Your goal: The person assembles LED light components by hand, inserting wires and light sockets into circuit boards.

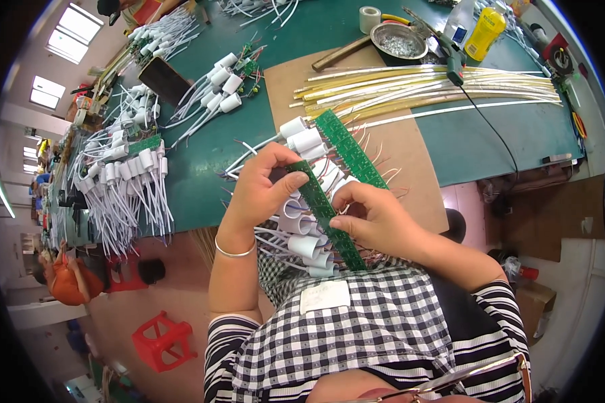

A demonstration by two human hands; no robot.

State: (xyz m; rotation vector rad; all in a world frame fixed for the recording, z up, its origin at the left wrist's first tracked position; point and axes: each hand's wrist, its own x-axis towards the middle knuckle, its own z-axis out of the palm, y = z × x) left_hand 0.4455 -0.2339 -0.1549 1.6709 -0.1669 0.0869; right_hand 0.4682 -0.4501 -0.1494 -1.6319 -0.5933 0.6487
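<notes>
A long green circuit board strip (320,209) slants between my hands, close to my checked apron. My left hand (265,185) pinches its upper end between thumb and fingers. Lower down, my right hand (370,213) grips the same strip at its right edge, thumb on the face. Beyond it, a second green circuit board (349,149) lies on a brown cardboard sheet (420,174), with thin reddish wires along its side. White cylindrical sockets (304,246) with white cables lie beneath and left of the held strip, partly hidden by my hands.
Bundles of white socketed cables (124,174) hang over the green table's (195,205) left edge. Flat yellow-white strips (410,87), a soldering iron (454,67), a metal bowl (398,41) and a yellow bottle (485,32) stand farther back. A red stool (163,341) is on the floor.
</notes>
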